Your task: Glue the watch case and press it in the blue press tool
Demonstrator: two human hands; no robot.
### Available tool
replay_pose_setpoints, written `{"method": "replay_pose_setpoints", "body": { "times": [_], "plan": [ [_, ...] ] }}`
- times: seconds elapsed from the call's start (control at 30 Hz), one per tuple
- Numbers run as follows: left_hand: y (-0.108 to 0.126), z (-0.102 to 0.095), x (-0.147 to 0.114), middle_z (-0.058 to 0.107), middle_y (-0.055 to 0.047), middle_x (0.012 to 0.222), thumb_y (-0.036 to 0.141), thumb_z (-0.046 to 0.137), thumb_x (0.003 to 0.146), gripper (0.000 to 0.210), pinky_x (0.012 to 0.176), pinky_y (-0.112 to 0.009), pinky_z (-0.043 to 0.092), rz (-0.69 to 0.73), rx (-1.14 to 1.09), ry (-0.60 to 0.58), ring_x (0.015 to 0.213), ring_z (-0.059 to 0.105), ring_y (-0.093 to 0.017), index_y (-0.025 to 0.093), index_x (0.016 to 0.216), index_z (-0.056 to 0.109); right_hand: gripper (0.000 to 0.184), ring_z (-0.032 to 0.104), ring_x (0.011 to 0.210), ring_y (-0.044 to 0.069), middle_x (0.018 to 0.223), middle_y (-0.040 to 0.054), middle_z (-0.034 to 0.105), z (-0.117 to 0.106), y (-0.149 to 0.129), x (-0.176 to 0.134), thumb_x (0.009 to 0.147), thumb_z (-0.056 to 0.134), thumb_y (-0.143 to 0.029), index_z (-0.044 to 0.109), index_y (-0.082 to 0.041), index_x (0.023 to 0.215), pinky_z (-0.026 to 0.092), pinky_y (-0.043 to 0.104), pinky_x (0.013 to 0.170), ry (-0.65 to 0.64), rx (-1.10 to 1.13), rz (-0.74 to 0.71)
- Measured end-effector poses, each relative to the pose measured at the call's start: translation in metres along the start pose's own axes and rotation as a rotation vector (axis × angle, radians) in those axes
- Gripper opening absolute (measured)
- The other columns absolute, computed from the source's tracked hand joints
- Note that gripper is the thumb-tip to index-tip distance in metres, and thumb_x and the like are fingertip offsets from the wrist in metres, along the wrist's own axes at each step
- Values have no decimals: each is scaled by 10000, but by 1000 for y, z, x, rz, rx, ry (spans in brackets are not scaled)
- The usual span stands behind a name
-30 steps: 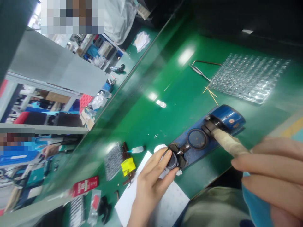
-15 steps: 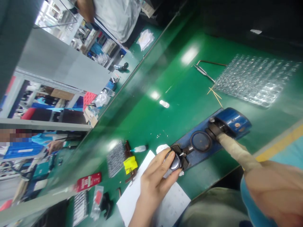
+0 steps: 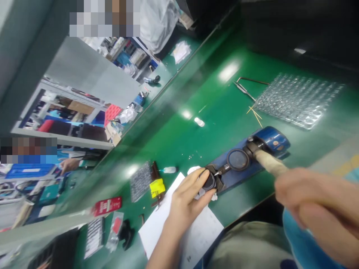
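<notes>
My left hand (image 3: 189, 198) has its fingers closed around a dark round part (image 3: 209, 181) at the near-left end of a blue bench tool (image 3: 238, 175). Some white material shows under these fingers. The tool has a round dark disc (image 3: 238, 159) in its middle and a curved blue housing (image 3: 273, 141) at its far end. My right hand (image 3: 314, 201), somewhat blurred, is closed on the tool's beige-wrapped handle (image 3: 267, 162), which points toward me. White paper (image 3: 204, 235) lies beneath my left forearm.
A clear blister tray (image 3: 300, 99), thin wooden sticks (image 3: 255, 115) and a hex key (image 3: 252, 79) lie beyond the tool. Left of the paper are a yellow-tagged tool set (image 3: 157, 188), a small bottle (image 3: 169, 170) and a red packet (image 3: 108, 206). A person's hand (image 3: 68, 164) shows across the bench.
The view has shifted slightly. My right hand has come closer to the tool along with the handle, which looks shorter. The round part's bright metal face now looks dark.
</notes>
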State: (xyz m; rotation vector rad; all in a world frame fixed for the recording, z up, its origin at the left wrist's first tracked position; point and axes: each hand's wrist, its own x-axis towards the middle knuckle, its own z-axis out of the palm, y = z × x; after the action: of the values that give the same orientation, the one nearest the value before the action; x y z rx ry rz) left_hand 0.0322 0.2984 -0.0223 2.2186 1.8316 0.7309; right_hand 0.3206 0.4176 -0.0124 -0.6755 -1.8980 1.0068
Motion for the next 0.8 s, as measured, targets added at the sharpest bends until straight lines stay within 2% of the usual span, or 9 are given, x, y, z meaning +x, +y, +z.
{"method": "replay_pose_setpoints", "body": {
  "times": [0.07, 0.2, 0.3, 0.4, 0.47, 0.53, 0.6, 0.7, 0.8],
  "plan": [
    [1, 0, 1, 739, -152, 1357, 270, 756, 986, 493, 1077, -410, 622, -3, 7, -1, 1228, 739, -279, 213, 1463, 645, 60, 558, 415, 85, 656, -71, 632, 0, -14, 30, 1063, 581, -349, 626, -314, 1047, 484, 187, 422, -44, 35, 69],
    [3, 1, 2, 762, -136, 1325, 321, 782, 967, 520, 1084, -411, 619, -11, 14, 30, 1211, 750, -281, 221, 1459, 647, 191, 513, 313, 87, 546, -101, 573, 13, -9, 98, 1006, 652, -308, 645, -257, 1189, 394, 166, 308, -116, 207, 247],
    [4, 2, 3, 769, -136, 1316, 331, 804, 948, 587, 1113, -437, 599, -40, 26, 50, 1191, 762, -290, 210, 1491, 618, 393, 664, 472, 93, 1116, 39, 764, 22, 12, 125, 956, 714, -262, 629, -240, 1339, 440, 157, 338, -51, 381, 364],
    [4, 1, 3, 774, -131, 1308, 315, 836, 919, 619, 1135, -444, 581, -41, 11, 102, 1184, 766, -294, 216, 1491, 623, 508, 766, 731, 116, 1617, 102, 489, 21, 17, 115, 970, 683, -201, 559, -281, 1457, 508, 153, 433, 194, 440, 348],
    [4, -1, -3, 774, -119, 1314, 287, 867, 889, 648, 1135, -421, 578, -44, -31, 176, 1197, 760, -289, 248, 1491, 630, 460, 753, 779, 113, 1532, 78, 569, 20, 7, 89, 978, 676, -164, 609, -293, 1415, 537, 168, 488, 384, 356, 257],
    [8, -3, -13, 768, -105, 1334, 298, 891, 868, 683, 1128, -378, 574, -71, -176, 253, 1218, 751, -277, 291, 1498, 626, 335, 714, 768, 120, 1193, 34, 715, 24, -8, 55, 983, 677, -144, 714, -313, 1269, 557, 193, 538, 473, 221, 156],
    [15, -3, -27, 755, -104, 1361, 375, 881, 881, 696, 1107, -352, 576, -127, -459, 313, 1229, 745, -275, 321, 1518, 605, 289, 696, 768, 150, 974, 6, 718, 37, -19, 22, 981, 674, -163, 745, -343, 1196, 622, 245, 662, 230, 144, 48],
    [35, 1, -48, 757, -110, 1356, 487, 833, 910, 665, 1044, -363, 597, -220, -934, 342, 1195, 757, -288, 343, 1517, 604, 495, 703, 800, 149, 1082, 38, 705, 69, -25, -12, 981, 674, -196, 614, -320, 1456, 645, 236, 721, -156, 180, -124],
    [59, 8, -62, 787, -105, 1283, 541, 774, 944, 549, 1026, -382, 592, -276, -1266, 340, 1131, 772, -280, 336, 1444, 676, 544, 703, 850, 129, 1180, 62, 674, 101, -25, -25, 1014, 632, -182, 540, -301, 1537, 635, 210, 769, -221, 229, -175]
  ]
}}
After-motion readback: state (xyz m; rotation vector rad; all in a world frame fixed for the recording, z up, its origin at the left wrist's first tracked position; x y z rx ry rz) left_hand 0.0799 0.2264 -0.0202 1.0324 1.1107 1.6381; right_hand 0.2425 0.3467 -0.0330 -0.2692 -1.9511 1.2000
